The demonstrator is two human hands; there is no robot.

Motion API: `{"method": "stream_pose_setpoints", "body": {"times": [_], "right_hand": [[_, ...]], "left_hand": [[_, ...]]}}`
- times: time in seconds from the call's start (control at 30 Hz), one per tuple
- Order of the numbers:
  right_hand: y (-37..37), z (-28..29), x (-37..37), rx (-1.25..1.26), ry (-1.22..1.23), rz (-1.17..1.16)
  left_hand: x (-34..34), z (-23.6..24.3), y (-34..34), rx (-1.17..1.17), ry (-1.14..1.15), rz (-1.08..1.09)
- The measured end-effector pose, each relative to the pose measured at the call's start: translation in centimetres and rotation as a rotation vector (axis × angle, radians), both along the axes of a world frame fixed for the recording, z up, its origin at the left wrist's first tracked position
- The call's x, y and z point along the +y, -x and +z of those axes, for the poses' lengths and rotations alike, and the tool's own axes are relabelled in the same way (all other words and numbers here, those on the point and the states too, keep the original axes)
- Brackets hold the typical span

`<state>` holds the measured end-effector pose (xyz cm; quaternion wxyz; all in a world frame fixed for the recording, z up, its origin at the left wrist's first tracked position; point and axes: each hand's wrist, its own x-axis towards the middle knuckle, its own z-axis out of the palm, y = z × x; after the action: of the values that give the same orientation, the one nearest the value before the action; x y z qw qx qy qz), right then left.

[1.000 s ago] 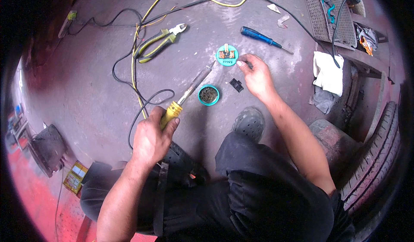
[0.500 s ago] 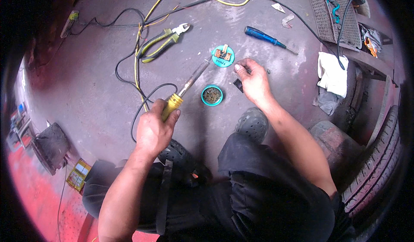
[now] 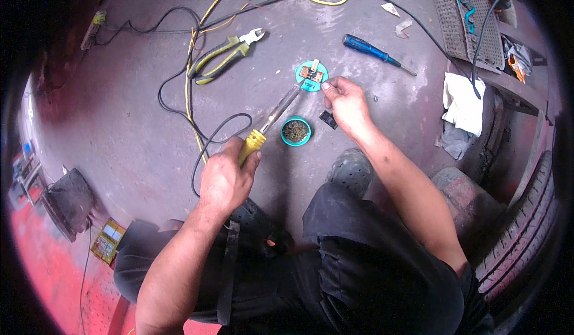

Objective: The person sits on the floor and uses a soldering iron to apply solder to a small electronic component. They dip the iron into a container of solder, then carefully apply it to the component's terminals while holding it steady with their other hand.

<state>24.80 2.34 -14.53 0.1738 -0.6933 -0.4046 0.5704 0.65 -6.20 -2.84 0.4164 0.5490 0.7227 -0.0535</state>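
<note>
My left hand (image 3: 224,176) is closed around the yellow handle of a soldering iron (image 3: 253,147). The iron slants up and right, its tip at the lower left edge of a round teal lid (image 3: 310,87). On that lid lies a small copper-and-black electrical part (image 3: 311,72). My right hand (image 3: 351,106) is pinched at the lid's right edge; whatever sits between its fingertips is too small to make out. Just beneath this hand is a small black plastic piece (image 3: 328,119). A small teal tin (image 3: 310,133) holding a brownish, crumbly substance stands between both hands.
Beyond the left hand lie green-and-black cutting pliers (image 3: 222,59); a blue screwdriver (image 3: 372,50) rests at the far right. Black and yellow cables (image 3: 190,84) cross the floor. A white cloth (image 3: 463,103), a perforated metal rack (image 3: 472,24) and a tyre (image 3: 520,233) line the right side.
The soldering iron has moved right and slightly up with my left hand, bringing its tip to the lid. My right hand has shifted slightly, its fingertips staying beside the lid.
</note>
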Motion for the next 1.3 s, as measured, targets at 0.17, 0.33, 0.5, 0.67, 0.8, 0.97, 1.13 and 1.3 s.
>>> {"method": "stream_pose_setpoints", "body": {"times": [0.17,0.33,0.5,0.67,0.8,0.97,1.13,1.3], "right_hand": [[0.0,-1.0,-0.1,0.013,0.020,-0.021],[0.0,-1.1,0.1,0.020,0.031,-0.021],[0.0,-1.4,0.1,0.024,0.040,-0.025],[0.1,-1.7,0.2,0.013,0.035,-0.027],[0.1,-1.8,0.1,0.002,0.035,-0.027],[0.1,-1.8,0.1,-0.002,0.047,-0.034],[0.2,-1.4,0.2,0.017,0.083,-0.054],[0.3,-1.4,0.2,0.023,0.064,-0.054]], "left_hand": [[0.8,0.3,-0.5,0.003,0.054,0.002],[0.6,-0.3,-0.4,-0.008,0.043,0.000],[0.6,-0.6,-0.9,-0.014,0.017,0.008],[0.8,-0.8,-1.0,-0.008,0.031,-0.006],[1.1,-0.7,-1.2,0.003,0.042,-0.009],[1.3,-0.7,-1.2,0.003,0.046,-0.004],[1.2,-0.8,-1.2,0.004,0.044,-0.007],[1.1,-0.9,-1.1,0.005,0.033,-0.007]]}}
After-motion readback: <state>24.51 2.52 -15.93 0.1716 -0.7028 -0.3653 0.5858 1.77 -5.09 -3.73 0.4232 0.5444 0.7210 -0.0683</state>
